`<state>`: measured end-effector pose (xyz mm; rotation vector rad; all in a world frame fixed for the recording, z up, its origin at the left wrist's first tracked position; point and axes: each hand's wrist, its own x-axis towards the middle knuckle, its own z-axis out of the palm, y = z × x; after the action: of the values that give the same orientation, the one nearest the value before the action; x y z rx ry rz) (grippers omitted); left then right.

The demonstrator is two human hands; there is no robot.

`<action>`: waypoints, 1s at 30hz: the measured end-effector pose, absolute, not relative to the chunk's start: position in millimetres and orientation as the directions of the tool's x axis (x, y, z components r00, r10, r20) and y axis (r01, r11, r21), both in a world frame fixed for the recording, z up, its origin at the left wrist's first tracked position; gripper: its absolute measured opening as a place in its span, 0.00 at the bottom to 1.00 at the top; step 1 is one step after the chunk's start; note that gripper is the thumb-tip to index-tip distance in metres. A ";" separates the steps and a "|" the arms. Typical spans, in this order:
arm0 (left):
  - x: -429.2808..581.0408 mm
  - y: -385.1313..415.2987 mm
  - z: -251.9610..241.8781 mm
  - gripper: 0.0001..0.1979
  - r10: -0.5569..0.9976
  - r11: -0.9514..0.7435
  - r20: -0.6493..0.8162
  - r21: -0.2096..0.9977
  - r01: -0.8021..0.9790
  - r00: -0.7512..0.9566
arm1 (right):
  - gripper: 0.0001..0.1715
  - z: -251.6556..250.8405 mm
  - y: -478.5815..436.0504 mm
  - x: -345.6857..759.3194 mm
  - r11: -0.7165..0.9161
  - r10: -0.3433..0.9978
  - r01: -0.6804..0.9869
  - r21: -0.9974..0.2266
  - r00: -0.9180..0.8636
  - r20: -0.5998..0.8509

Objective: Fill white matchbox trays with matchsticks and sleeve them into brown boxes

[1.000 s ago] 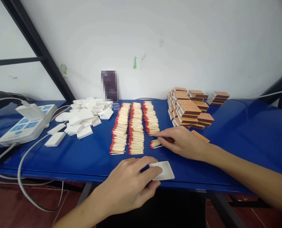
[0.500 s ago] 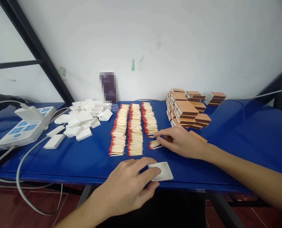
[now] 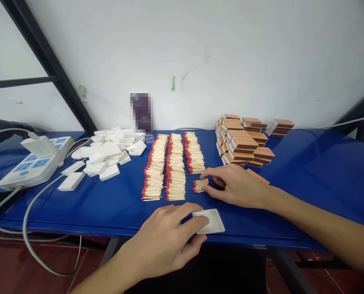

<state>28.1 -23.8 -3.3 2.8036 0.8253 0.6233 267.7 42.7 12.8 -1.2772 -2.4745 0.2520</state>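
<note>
My left hand [image 3: 176, 237] grips a small white matchbox tray [image 3: 216, 222] at the table's front edge, thumb below and fingertips at its left end and inside. The tray's visible inside holds no matches. Behind it, my right hand [image 3: 234, 185] is closed with thumb and index finger at the two sides of a small bunch of matches [image 3: 200, 185], red heads to the left. Beyond that bunch lies a shorter row of matches [image 3: 194, 153]. Two longer rows of matches, a middle one [image 3: 176, 167] and a left one [image 3: 155, 167], run beside it.
White matchbox trays [image 3: 108, 153] are heaped at the back left, near a power strip [image 3: 35, 163] with cables. Orange-brown matchboxes [image 3: 243, 142] are stacked at the back right. A pixelated dark object [image 3: 142, 112] leans on the wall. The blue table [image 3: 307, 183] ends just below my hands.
My right thumb and index finger have drawn the loose matches together into a tighter bunch, slightly apart from the row behind. My left hand and the tray stay in place.
</note>
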 end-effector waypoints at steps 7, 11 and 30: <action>27.8 -25.4 -2.4 0.11 0.566 -0.824 0.338 0.264 0.501 0.752 | 0.13 16.0 35.5 265.2 0.617 0.787 0.726 -0.303 -0.574 0.225; 27.4 -25.0 -3.3 0.11 0.558 -0.829 0.325 0.265 0.494 0.763 | 0.14 12.7 36.4 265.3 0.621 0.784 0.725 -0.298 -0.573 0.237; 28.1 -24.1 -3.3 0.11 0.551 -0.834 0.348 0.253 0.490 0.759 | 0.23 7.2 43.8 264.7 0.548 0.835 0.799 -0.247 -0.505 0.221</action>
<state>28.1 -24.1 -3.3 2.8067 0.8357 0.6239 264.7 43.8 7.2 -1.3495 -2.4753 0.1608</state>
